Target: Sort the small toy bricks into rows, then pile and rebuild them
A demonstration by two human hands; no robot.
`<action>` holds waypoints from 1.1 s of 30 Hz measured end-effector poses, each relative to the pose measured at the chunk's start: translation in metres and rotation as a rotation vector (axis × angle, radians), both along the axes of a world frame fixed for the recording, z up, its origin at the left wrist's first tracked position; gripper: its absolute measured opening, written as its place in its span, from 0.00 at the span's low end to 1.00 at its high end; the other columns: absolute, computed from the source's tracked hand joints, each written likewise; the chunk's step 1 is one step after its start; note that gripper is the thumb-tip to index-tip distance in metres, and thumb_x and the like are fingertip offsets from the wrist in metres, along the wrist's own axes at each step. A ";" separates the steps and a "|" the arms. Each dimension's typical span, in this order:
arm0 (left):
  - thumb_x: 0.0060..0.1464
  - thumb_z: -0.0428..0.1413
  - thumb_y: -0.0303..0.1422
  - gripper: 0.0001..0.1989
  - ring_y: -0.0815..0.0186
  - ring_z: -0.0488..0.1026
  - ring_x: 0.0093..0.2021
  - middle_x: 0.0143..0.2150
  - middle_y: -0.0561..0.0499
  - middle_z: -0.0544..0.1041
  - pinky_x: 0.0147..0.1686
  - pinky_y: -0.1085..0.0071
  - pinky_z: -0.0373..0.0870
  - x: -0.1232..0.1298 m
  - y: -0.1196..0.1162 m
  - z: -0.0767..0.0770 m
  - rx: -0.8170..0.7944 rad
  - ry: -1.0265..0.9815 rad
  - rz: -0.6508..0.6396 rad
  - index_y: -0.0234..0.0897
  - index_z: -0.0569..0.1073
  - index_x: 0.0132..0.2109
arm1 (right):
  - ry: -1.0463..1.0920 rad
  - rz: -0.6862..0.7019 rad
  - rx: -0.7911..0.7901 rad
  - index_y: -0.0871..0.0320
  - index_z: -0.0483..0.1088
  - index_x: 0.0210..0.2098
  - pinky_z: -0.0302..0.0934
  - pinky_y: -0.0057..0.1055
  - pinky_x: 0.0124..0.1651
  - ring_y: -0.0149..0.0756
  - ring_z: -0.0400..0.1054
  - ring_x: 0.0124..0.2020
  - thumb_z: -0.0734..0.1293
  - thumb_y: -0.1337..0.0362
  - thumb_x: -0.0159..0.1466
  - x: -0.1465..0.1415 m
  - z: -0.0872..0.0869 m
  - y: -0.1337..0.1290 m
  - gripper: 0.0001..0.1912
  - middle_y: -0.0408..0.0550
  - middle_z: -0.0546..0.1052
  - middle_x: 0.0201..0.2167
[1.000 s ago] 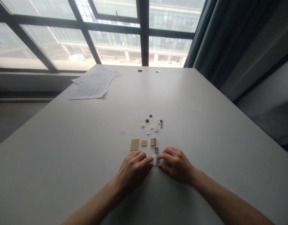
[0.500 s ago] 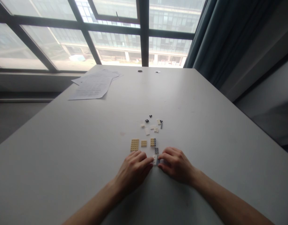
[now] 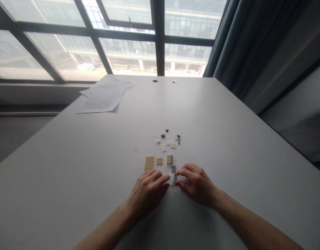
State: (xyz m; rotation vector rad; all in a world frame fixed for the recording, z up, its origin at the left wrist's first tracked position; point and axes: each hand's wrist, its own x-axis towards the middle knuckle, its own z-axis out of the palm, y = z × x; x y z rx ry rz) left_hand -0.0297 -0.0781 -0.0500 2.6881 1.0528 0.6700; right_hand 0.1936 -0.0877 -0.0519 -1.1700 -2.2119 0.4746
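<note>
A white studded plate (image 3: 171, 180) and a grey wedge-shaped plate (image 3: 175, 180) lie side by side on the table between my hands. My left hand (image 3: 151, 185) has its thumb and forefinger closed at the white plate's left edge. From the other side, the thumb and forefinger of my right hand (image 3: 195, 182) are bent round the grey plate's right edge. Whether the two plates are joined is too small to tell. Just beyond them sits a dark grey studded plate (image 3: 174, 168). Behind that is a tan-and-grey brick piece (image 3: 169, 159).
A small tan plate (image 3: 159, 161) and a larger tan plate (image 3: 149, 163) lie beyond my left hand. Farther out are scattered white tiles (image 3: 163, 148) and small black pieces (image 3: 162, 136). Paper sheets (image 3: 102, 99) rest at the white table's (image 3: 227, 139) far left.
The view has tilted up slightly. My right fingertips have shifted a little on the grey plate, and more of its studs show. My left hand stays at the white plate.
</note>
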 end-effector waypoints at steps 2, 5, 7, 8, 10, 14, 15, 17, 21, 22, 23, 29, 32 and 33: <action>0.60 0.50 0.30 0.08 0.65 0.67 0.33 0.31 0.49 0.71 0.35 0.68 0.64 -0.001 0.000 -0.001 -0.012 -0.021 0.004 0.40 0.72 0.45 | 0.052 -0.058 -0.017 0.55 0.71 0.41 0.64 0.33 0.42 0.37 0.69 0.37 0.67 0.65 0.61 0.002 0.001 0.003 0.08 0.48 0.73 0.36; 0.60 0.50 0.30 0.07 0.66 0.67 0.32 0.32 0.49 0.71 0.35 0.69 0.64 -0.001 0.000 -0.001 -0.017 -0.055 0.005 0.40 0.72 0.44 | 0.078 -0.163 -0.036 0.56 0.70 0.43 0.66 0.34 0.42 0.37 0.68 0.38 0.66 0.65 0.61 0.007 0.005 0.019 0.10 0.49 0.73 0.39; 0.60 0.50 0.29 0.07 0.66 0.67 0.32 0.32 0.49 0.72 0.35 0.69 0.64 -0.001 -0.001 -0.001 -0.008 -0.074 0.002 0.40 0.72 0.43 | 0.040 -0.233 -0.046 0.56 0.70 0.46 0.66 0.36 0.44 0.39 0.68 0.41 0.65 0.66 0.62 0.012 0.006 0.036 0.12 0.50 0.73 0.42; 0.59 0.50 0.29 0.07 0.66 0.67 0.32 0.31 0.50 0.72 0.35 0.69 0.64 -0.001 -0.001 0.000 -0.001 -0.081 0.002 0.40 0.71 0.43 | 0.001 -0.256 -0.042 0.56 0.69 0.48 0.66 0.38 0.47 0.40 0.68 0.43 0.65 0.67 0.62 0.014 0.006 0.046 0.13 0.51 0.72 0.44; 0.59 0.51 0.29 0.07 0.66 0.67 0.32 0.31 0.50 0.72 0.35 0.69 0.64 -0.001 -0.002 0.000 0.008 -0.087 0.003 0.40 0.71 0.43 | -0.094 -0.273 -0.004 0.56 0.68 0.52 0.63 0.42 0.52 0.43 0.66 0.49 0.62 0.69 0.63 0.016 0.005 0.066 0.17 0.53 0.71 0.49; 0.59 0.51 0.29 0.06 0.65 0.67 0.31 0.31 0.50 0.72 0.35 0.68 0.63 -0.002 -0.002 0.000 0.015 -0.085 0.005 0.40 0.71 0.42 | -0.252 -0.228 0.085 0.54 0.68 0.53 0.62 0.44 0.53 0.44 0.64 0.50 0.60 0.69 0.65 0.018 0.002 0.087 0.17 0.53 0.70 0.54; 0.59 0.51 0.29 0.06 0.65 0.67 0.31 0.31 0.50 0.72 0.35 0.68 0.63 -0.002 -0.002 0.000 0.014 -0.084 0.004 0.40 0.71 0.42 | -0.272 -0.217 0.096 0.54 0.69 0.52 0.62 0.44 0.53 0.44 0.64 0.49 0.60 0.69 0.65 0.018 0.002 0.088 0.16 0.52 0.71 0.53; 0.59 0.51 0.28 0.06 0.65 0.66 0.31 0.31 0.50 0.72 0.34 0.68 0.63 -0.002 -0.002 0.000 0.011 -0.083 0.001 0.40 0.71 0.42 | -0.276 -0.198 0.103 0.55 0.70 0.49 0.62 0.44 0.52 0.44 0.64 0.49 0.62 0.67 0.65 0.019 0.001 0.082 0.14 0.52 0.72 0.52; 0.59 0.51 0.28 0.06 0.65 0.66 0.31 0.31 0.51 0.71 0.35 0.68 0.62 -0.002 -0.001 -0.001 0.006 -0.090 -0.014 0.40 0.71 0.42 | -0.187 -0.190 0.076 0.57 0.71 0.41 0.61 0.44 0.53 0.43 0.64 0.48 0.65 0.67 0.63 0.024 0.001 0.065 0.07 0.52 0.73 0.50; 0.59 0.51 0.28 0.06 0.66 0.66 0.31 0.31 0.51 0.71 0.35 0.68 0.62 -0.001 -0.001 -0.001 0.010 -0.094 -0.017 0.39 0.71 0.41 | -0.158 -0.192 0.064 0.57 0.71 0.38 0.61 0.44 0.52 0.42 0.64 0.47 0.65 0.67 0.62 0.025 0.001 0.062 0.05 0.51 0.74 0.48; 0.59 0.51 0.28 0.05 0.66 0.66 0.32 0.30 0.50 0.71 0.35 0.69 0.63 -0.001 -0.001 -0.002 0.015 -0.099 -0.020 0.39 0.71 0.41 | -0.132 -0.191 0.053 0.57 0.71 0.36 0.61 0.43 0.52 0.42 0.65 0.47 0.65 0.68 0.62 0.026 0.001 0.060 0.03 0.51 0.75 0.47; 0.59 0.51 0.28 0.06 0.66 0.67 0.31 0.30 0.51 0.71 0.34 0.69 0.63 0.000 -0.001 -0.002 0.034 -0.120 -0.024 0.39 0.71 0.41 | 0.058 -0.187 -0.045 0.57 0.71 0.36 0.60 0.41 0.51 0.42 0.65 0.45 0.65 0.70 0.61 0.027 0.001 0.055 0.05 0.51 0.76 0.41; 0.59 0.51 0.28 0.06 0.66 0.67 0.31 0.30 0.51 0.71 0.34 0.69 0.63 0.000 -0.001 -0.001 0.037 -0.127 -0.025 0.39 0.71 0.41 | 0.392 -0.236 -0.314 0.56 0.71 0.38 0.62 0.38 0.46 0.38 0.67 0.40 0.66 0.64 0.61 0.026 0.005 0.048 0.05 0.49 0.76 0.41; 0.59 0.51 0.28 0.06 0.66 0.67 0.31 0.30 0.51 0.71 0.33 0.69 0.63 0.000 -0.001 -0.001 0.036 -0.129 -0.026 0.39 0.71 0.41 | 0.560 -0.249 -0.431 0.56 0.71 0.38 0.62 0.36 0.45 0.36 0.67 0.38 0.66 0.62 0.62 0.025 0.007 0.045 0.07 0.48 0.76 0.41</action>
